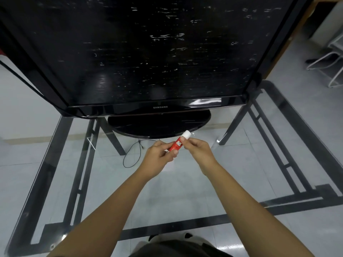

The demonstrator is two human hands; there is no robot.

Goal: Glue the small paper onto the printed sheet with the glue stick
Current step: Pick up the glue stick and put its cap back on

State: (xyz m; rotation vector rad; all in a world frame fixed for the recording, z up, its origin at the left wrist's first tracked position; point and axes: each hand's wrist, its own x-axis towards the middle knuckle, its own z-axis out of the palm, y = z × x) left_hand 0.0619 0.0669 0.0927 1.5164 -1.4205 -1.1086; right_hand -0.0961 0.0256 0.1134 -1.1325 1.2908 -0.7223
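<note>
A red glue stick (176, 144) with a white cap (186, 134) is held tilted above the glass table, cap end pointing up and to the right. My left hand (159, 156) grips its red body from below. My right hand (199, 150) pinches the stick just under the white cap with thumb and fingers. Both hands meet in front of the monitor's base. No small paper or printed sheet is visible.
A large black Samsung monitor (141, 52) on an oval stand (159, 125) fills the far half of the glass table (55, 182). Through the glass show black frame bars, a tiled floor and a thin black cable (130, 156). White chair legs (330, 65) stand at the far right.
</note>
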